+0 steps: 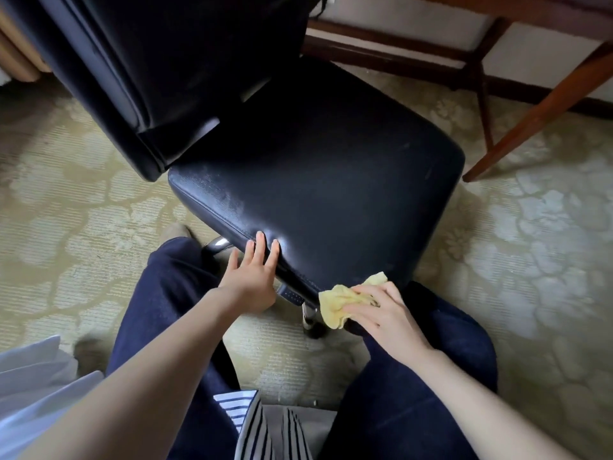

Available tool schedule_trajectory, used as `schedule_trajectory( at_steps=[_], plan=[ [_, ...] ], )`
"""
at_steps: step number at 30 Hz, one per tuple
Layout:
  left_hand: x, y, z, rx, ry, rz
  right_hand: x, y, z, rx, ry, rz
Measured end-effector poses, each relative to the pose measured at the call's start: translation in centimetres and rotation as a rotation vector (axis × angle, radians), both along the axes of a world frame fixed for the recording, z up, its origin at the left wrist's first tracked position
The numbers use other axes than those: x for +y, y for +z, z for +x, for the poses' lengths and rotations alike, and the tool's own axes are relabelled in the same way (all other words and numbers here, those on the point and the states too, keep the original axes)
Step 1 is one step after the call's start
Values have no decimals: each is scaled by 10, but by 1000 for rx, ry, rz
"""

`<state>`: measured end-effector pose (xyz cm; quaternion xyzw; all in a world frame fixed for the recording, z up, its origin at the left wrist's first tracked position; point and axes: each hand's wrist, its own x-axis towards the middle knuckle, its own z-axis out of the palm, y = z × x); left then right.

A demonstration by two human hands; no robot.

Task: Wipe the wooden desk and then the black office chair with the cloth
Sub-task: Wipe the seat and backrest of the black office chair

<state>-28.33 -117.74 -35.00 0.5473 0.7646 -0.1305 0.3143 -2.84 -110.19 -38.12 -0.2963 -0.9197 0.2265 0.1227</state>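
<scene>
The black office chair (318, 167) fills the middle of the view, its backrest at the upper left and its seat turned toward me. My left hand (253, 277) rests with straight fingers on the near left edge of the seat. My right hand (381, 310) presses a crumpled yellow cloth (338, 302) against the near corner of the seat, fingers spread over it. The wooden desk (537, 104) shows only its legs and frame at the upper right.
Patterned light carpet (530, 260) covers the floor all around. My knees in dark trousers flank the chair's near corner. The chair's chrome base (308, 313) shows under the seat. White fabric (30, 393) lies at the lower left.
</scene>
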Motion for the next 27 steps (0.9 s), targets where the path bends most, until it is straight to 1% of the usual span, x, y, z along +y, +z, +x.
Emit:
schedule_trajectory(
  at_steps=[2,3,6,7,11,14,16,20,27],
  plan=[
    [2,0,3,13,5,-5,4,-5,-1,38,-105,-30],
    [3,0,5,18,7,-3,8,-7,-3,63,-202,-41],
    [3,-1,10,36,-5,-4,28,-8,-9,149,-605,-157],
    [3,-1,11,44,-9,-9,37,-6,-12,159,-698,-191],
    [3,-1,10,48,-32,-27,75,2,-19,180,-950,-274],
    [5,0,9,42,-38,-38,85,3,-22,183,-1119,-323],
    [5,0,10,38,-35,-42,77,3,-24,170,-1117,-319],
    [5,2,10,27,-30,-37,34,-1,-27,157,-986,-252],
    [4,5,10,26,-43,-22,-45,-3,-45,238,-793,-79]
  ],
)
